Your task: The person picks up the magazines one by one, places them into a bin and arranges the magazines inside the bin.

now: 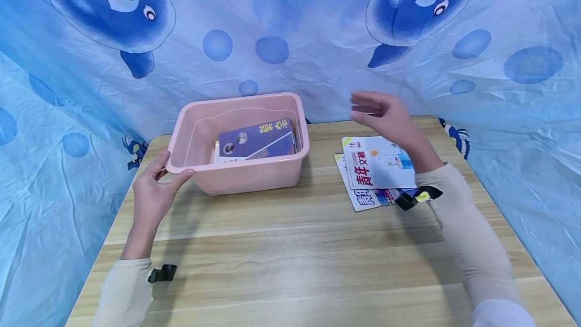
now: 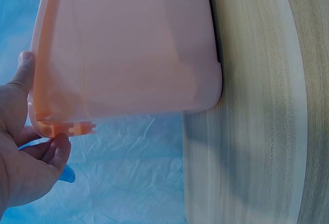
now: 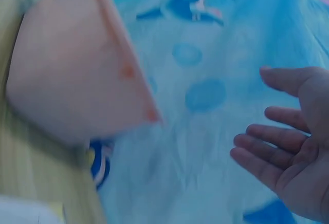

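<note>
1. The left hand (image 1: 152, 193) holds the near-left corner of the pink bin (image 1: 238, 170), thumb on one side of the rim and fingers on the other. The left wrist view shows that grip pinching the rim (image 2: 61, 127).
2. The right hand (image 1: 386, 115) is raised above the surface (image 1: 290, 256), between the bin and the magazines (image 1: 376, 165). Its fingers are loose and spread, holding nothing; the right wrist view shows the bare palm (image 3: 295, 162).
3. A purple book (image 1: 258, 140) lies inside the bin, leaning against the far-right wall. Two magazines lie stacked on the surface, just right of the bin.
4. By my judgement, the step in hand is loading reading matter into the bin, one item in.
5. The next move likely calls for the right hand to drop onto the top magazine and lift it by an edge, while the left steadies the bin.
</note>
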